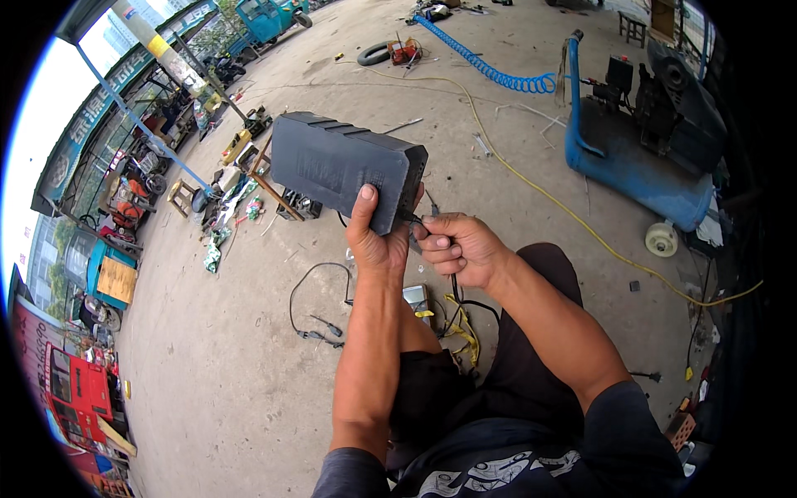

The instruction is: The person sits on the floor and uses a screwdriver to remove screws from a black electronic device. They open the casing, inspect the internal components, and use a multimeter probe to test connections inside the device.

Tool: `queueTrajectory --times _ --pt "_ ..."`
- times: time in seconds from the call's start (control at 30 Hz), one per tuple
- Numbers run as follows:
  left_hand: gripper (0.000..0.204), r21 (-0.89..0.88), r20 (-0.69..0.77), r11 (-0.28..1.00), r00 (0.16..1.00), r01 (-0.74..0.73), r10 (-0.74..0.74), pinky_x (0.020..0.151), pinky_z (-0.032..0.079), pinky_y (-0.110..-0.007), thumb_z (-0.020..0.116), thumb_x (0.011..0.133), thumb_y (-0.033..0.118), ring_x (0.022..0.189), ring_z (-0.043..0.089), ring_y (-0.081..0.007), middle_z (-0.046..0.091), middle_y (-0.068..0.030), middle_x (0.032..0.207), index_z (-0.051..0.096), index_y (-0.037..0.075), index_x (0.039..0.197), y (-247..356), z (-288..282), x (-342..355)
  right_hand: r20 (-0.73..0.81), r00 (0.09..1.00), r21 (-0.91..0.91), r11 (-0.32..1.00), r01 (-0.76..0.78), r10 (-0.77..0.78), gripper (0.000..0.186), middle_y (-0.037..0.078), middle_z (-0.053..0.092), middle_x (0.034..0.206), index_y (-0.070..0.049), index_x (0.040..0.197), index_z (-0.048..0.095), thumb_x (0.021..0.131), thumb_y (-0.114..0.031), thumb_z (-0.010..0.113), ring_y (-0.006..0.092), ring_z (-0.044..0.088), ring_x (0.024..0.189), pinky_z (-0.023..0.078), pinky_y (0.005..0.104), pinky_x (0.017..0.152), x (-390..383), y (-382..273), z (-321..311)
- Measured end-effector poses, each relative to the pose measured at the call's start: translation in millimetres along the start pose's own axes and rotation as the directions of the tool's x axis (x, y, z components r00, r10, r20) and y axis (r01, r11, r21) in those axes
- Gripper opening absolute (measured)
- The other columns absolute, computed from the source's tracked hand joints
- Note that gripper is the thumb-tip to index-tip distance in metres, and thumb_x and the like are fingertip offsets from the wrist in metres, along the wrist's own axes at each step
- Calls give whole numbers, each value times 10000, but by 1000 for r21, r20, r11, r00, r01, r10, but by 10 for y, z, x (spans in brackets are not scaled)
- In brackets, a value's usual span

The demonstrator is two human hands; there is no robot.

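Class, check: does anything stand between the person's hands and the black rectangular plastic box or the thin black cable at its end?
Nothing visible does. The left hand directly grips the black rectangular plastic box, thumb on its face; the right hand pinches the thin black cable.

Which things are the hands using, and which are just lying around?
In use:
black box, held in the left hand
black cable at the box's end, pinched by the right hand

Just about, untouched:
blue coiled hose
blue tank
pale round part
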State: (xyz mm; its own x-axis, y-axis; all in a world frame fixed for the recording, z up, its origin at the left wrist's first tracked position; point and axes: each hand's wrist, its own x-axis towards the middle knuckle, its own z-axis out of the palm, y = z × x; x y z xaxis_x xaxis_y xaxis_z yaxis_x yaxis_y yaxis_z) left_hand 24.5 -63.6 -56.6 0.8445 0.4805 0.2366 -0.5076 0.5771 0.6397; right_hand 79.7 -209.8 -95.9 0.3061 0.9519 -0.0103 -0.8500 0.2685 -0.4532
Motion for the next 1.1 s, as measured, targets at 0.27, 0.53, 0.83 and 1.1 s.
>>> queueTrajectory --times 0.27,0.53,0.83,1.1 --pt "605 189 -12 982 1000 12 -10 966 599 -559 742 907 195 1129 682 -372 644 -203 1253 491 -75 1387 -52 -74 12 197 710 -953 37 300 -676 167 76 612 628 28 781 713 902 -88 708 215 552 520 407 355 513 41 109 21" --pt "484 346 -78 938 995 -27 58 799 624 -448 756 888 159 972 705 -292 665 -155 1135 566 -58 1277 -90 34 -36 580 556 -744 -666 63 -595 89 127 622 663 -41 715 629 766 -77 692 359 659 580 528 478 527 8 166 5" --pt "349 414 -289 910 947 -6 138 706 591 -393 772 880 108 845 702 -253 693 -140 1013 633 -48 1160 -175 -22 -42 558 636 -667 -744 -39 -533 71 145 658 732 -20 759 657 719 -76 670 340 686 613 541 472 529 143 299 -133" --pt "582 118 -207 974 964 193 -166 775 596 -507 743 921 302 954 712 -379 692 -228 1120 525 -65 1317 29 -155 -13 -188 945 -635 767 91 -268 353 31 588 707 -8 858 685 1064 -280 599 119 508 521 372 286 458 53 65 33"
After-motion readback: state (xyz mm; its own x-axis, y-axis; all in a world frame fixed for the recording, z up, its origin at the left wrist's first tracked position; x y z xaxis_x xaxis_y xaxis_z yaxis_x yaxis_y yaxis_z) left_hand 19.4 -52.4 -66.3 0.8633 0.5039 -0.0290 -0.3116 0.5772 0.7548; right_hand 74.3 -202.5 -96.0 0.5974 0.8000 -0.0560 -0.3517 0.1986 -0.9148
